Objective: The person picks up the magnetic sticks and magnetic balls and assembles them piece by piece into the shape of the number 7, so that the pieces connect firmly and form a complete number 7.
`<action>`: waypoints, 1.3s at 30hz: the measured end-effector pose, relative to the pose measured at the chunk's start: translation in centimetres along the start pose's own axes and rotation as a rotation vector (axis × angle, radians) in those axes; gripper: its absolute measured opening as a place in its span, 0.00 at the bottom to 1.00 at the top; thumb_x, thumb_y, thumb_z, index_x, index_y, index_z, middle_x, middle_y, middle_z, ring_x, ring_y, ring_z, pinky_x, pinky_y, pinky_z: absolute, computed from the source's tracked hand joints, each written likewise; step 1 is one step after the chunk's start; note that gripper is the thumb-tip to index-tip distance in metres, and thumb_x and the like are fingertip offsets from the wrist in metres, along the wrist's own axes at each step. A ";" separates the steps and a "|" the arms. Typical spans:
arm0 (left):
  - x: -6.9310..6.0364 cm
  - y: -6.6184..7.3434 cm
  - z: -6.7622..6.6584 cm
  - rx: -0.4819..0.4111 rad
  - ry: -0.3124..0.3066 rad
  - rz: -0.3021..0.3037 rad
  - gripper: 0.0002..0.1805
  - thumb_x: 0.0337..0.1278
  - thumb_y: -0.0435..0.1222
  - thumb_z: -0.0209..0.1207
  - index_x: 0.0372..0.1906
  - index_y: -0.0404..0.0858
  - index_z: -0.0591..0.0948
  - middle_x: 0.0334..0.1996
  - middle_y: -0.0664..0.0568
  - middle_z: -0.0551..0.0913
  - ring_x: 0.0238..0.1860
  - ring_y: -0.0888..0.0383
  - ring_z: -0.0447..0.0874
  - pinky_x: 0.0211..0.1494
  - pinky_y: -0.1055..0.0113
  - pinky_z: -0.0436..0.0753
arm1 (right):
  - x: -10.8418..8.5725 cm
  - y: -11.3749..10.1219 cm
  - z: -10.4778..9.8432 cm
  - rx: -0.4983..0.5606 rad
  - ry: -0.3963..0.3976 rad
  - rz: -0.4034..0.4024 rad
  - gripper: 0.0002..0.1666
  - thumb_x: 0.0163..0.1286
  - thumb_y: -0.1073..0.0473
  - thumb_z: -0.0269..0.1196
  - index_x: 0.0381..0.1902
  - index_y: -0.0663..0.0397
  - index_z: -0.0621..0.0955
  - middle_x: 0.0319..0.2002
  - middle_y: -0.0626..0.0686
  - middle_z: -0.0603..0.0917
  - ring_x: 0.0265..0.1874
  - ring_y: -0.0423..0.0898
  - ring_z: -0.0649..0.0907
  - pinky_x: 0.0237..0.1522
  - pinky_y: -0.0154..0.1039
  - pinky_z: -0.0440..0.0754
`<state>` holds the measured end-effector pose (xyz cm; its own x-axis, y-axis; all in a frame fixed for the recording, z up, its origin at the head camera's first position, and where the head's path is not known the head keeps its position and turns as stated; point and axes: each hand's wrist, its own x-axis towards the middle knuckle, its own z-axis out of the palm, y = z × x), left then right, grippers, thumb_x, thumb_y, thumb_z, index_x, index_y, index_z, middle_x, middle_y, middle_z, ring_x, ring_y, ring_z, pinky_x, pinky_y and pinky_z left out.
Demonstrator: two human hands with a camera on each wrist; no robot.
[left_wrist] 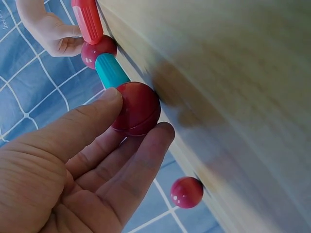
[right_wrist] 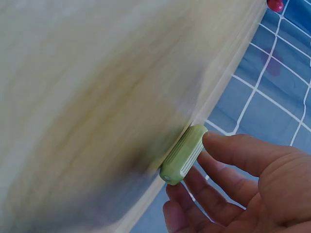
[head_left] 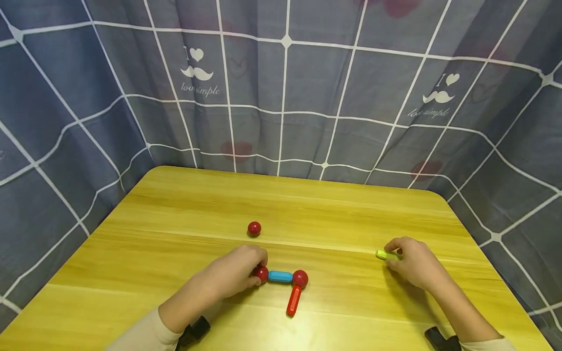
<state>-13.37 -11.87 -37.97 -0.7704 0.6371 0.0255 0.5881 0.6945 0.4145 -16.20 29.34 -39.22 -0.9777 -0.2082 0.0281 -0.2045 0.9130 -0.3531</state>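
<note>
My left hand (head_left: 234, 273) pinches a red ball (left_wrist: 138, 108) between thumb and fingers. That ball joins a blue rod (head_left: 280, 277), whose other end meets a second red ball (head_left: 300, 278). From the second ball a red rod (head_left: 293, 301) extends toward the table's near side. Over on the right, my right hand (head_left: 414, 263) has its thumb and fingers around a yellow-green ribbed rod (right_wrist: 182, 155), low at the table surface. Part of this rod is hidden by the fingers in the head view.
A loose red ball (head_left: 254, 228) lies on the wooden table (head_left: 210, 195) beyond my left hand. Behind the table and along both sides hangs a grey-blue checked curtain (head_left: 316, 83). Dark wrist straps show below both hands.
</note>
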 end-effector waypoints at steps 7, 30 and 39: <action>0.1 0.2 -0.3 0.014 -0.016 -0.023 0.12 0.48 0.31 0.72 0.33 0.39 0.79 0.28 0.57 0.78 0.27 0.66 0.72 0.30 0.73 0.75 | 0.1 -0.3 -0.1 -0.007 -0.011 -0.019 0.12 0.58 0.58 0.72 0.39 0.55 0.84 0.35 0.50 0.85 0.33 0.48 0.82 0.35 0.49 0.79; -0.1 0.0 -0.1 0.018 -0.006 -0.012 0.11 0.48 0.31 0.72 0.32 0.39 0.79 0.28 0.57 0.78 0.27 0.66 0.72 0.30 0.74 0.75 | -0.6 -1.6 0.5 -0.055 -0.052 0.003 0.12 0.53 0.58 0.74 0.34 0.50 0.82 0.27 0.44 0.81 0.28 0.42 0.78 0.31 0.44 0.76; 0.0 0.0 0.1 0.017 -0.004 -0.014 0.11 0.48 0.31 0.72 0.31 0.39 0.79 0.27 0.57 0.78 0.26 0.66 0.71 0.29 0.74 0.75 | -1.1 -1.9 0.6 -0.064 -0.056 -0.009 0.13 0.53 0.57 0.75 0.34 0.48 0.82 0.27 0.42 0.81 0.27 0.41 0.78 0.31 0.43 0.76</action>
<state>-13.39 -11.85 -38.03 -0.7777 0.6284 0.0157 0.5810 0.7090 0.3996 -14.69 27.58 -39.15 -0.9719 -0.2343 -0.0220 -0.2178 0.9312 -0.2923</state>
